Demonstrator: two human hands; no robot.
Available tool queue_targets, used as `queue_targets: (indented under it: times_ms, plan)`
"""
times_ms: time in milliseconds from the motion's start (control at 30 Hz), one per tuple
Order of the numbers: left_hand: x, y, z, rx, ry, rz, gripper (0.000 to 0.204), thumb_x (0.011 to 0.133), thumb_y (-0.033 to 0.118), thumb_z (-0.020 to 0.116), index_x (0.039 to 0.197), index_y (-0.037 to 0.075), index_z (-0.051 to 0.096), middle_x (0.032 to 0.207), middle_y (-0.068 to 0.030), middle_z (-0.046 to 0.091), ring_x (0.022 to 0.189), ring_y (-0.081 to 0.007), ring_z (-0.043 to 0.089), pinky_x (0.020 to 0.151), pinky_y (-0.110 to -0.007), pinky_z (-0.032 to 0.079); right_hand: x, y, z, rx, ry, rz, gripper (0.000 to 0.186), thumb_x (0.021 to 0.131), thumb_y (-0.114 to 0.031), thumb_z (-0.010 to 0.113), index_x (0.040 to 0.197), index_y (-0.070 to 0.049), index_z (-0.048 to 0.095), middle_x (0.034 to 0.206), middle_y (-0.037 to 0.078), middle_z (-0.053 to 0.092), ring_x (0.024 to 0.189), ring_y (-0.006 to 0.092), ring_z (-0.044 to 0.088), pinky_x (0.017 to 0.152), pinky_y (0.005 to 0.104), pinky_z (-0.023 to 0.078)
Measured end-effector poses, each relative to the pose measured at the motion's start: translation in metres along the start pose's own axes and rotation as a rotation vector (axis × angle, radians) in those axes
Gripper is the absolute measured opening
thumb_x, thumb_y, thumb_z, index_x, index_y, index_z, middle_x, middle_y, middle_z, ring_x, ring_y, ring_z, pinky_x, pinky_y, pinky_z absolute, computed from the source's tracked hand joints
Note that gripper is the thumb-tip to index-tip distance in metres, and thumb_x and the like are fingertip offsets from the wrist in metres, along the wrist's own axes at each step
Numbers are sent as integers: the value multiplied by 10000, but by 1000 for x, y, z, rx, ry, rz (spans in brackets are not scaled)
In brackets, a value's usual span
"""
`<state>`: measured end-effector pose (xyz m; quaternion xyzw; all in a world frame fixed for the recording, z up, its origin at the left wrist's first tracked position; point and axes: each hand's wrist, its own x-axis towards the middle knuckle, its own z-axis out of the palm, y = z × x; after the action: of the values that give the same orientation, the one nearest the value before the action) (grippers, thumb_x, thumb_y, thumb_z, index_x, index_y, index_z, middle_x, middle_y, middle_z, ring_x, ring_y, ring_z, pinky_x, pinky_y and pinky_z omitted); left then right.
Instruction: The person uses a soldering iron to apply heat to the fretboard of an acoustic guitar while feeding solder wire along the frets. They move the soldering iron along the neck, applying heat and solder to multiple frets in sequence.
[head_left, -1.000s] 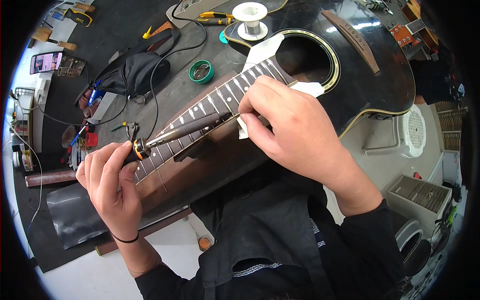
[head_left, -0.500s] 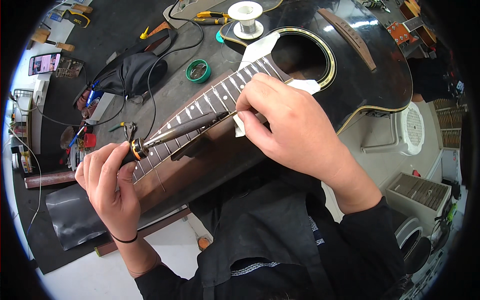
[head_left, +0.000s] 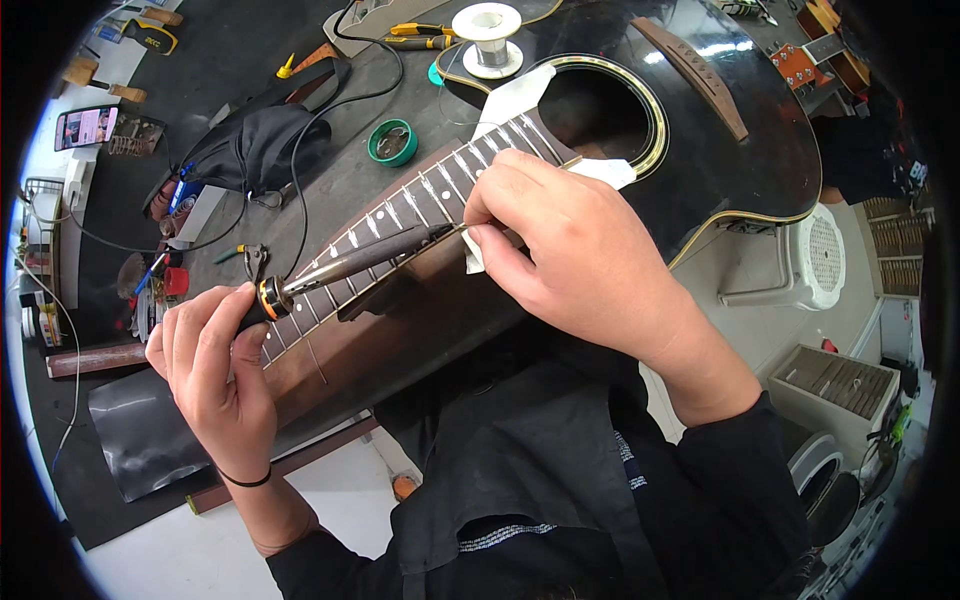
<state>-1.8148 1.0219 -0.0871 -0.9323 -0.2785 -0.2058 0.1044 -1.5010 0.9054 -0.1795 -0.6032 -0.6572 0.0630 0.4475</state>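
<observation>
My left hand (head_left: 215,350) is wrapped round the black handle of a soldering iron (head_left: 370,258). Its long, dark metal shaft slants across the fretboard (head_left: 432,186) of a black acoustic guitar (head_left: 755,130), which lies flat on its back. White smears mark the fretboard along several frets. At the near edge of the neck, my right hand (head_left: 575,245) is closed in a pinch right by the iron's tip. A thin, brassy glint shows at those fingertips, but what they grip is mostly hidden. White masking pieces (head_left: 512,102) cover the guitar top beside the fretboard, near the soundhole.
Beyond the neck stand a solder wire spool (head_left: 487,40) and a small green tub (head_left: 392,143). The iron's black cord (head_left: 299,190) loops past a black bag (head_left: 255,150). Small pliers (head_left: 257,262) lie near the left hand. A white stool (head_left: 825,260) stands right.
</observation>
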Motion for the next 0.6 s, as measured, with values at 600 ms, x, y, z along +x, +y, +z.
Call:
queue_targets:
  times_ms: [600]
  plan:
    - [-1, 1, -1, -5, 3, -7, 290, 1023, 81, 805, 1300, -6, 804, 1188, -121, 797, 1120, -299, 709, 1174, -440, 423, 0, 0, 0, 18, 10, 2, 102, 958, -14, 758, 1014, -28, 674, 951, 123, 671, 848, 349, 705, 745, 459, 557]
